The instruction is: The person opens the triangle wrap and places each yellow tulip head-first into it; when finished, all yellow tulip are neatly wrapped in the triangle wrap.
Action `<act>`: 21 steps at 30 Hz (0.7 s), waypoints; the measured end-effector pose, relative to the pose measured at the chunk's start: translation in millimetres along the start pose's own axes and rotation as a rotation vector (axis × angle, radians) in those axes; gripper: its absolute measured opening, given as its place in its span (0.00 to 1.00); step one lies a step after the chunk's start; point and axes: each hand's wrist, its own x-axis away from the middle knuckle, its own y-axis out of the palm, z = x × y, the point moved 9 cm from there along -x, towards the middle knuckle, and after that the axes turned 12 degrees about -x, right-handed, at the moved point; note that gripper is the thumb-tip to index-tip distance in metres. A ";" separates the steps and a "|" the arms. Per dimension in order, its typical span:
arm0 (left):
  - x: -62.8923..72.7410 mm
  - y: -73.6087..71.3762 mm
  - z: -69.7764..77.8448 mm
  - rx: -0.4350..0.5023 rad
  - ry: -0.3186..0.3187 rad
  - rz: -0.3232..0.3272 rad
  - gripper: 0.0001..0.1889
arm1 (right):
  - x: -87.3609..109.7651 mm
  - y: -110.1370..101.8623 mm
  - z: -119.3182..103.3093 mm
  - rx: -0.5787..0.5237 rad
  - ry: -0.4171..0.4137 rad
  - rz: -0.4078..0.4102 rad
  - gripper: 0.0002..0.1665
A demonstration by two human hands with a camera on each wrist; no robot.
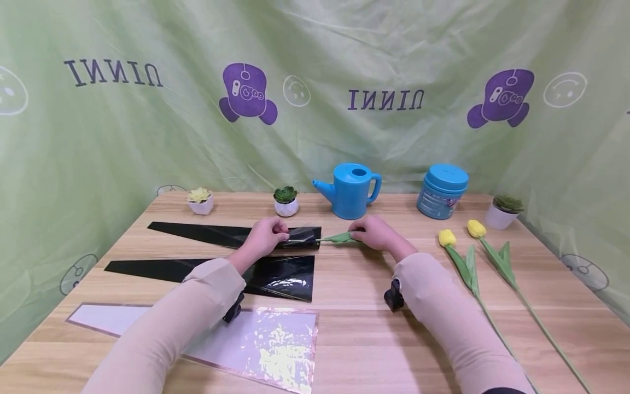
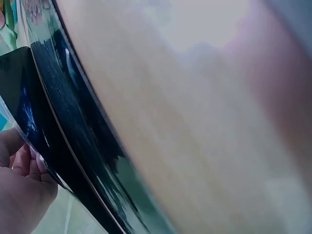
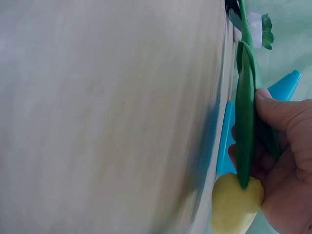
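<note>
My right hand (image 1: 378, 234) grips a yellow tulip by its stem and leaves. In the right wrist view its yellow bloom (image 3: 236, 204) hangs past the palm and a long green leaf (image 3: 245, 117) lies along the fingers (image 3: 273, 105). The stem points left into the wide mouth of the far black flower sleeve (image 1: 228, 234), tapered and glossy. My left hand (image 1: 266, 236) pinches that sleeve near its wide end. A second black sleeve (image 1: 283, 276) lies flat in front of it. Closer still is a white sleeve with a pinkish border (image 1: 236, 339), partly under my left forearm.
Two more yellow tulips, one bloom nearer (image 1: 447, 238) and one farther (image 1: 476, 229), lie at the right. Along the back stand a blue watering can (image 1: 350, 191), a blue lidded jar (image 1: 443, 191) and small potted succulents (image 1: 286, 201). A green printed curtain (image 1: 315, 131) hangs behind.
</note>
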 end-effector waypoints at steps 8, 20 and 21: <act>0.0 1.8 2.0 0.021 0.011 -0.017 0.06 | -10.8 8.6 -7.6 -0.027 0.021 0.014 0.11; 1.3 0.7 5.2 0.003 0.022 0.015 0.09 | -21.7 23.3 -19.6 -0.126 0.066 0.069 0.10; 1.6 0.4 5.7 0.003 0.019 0.016 0.09 | -22.7 24.8 -21.1 -0.129 0.063 0.073 0.10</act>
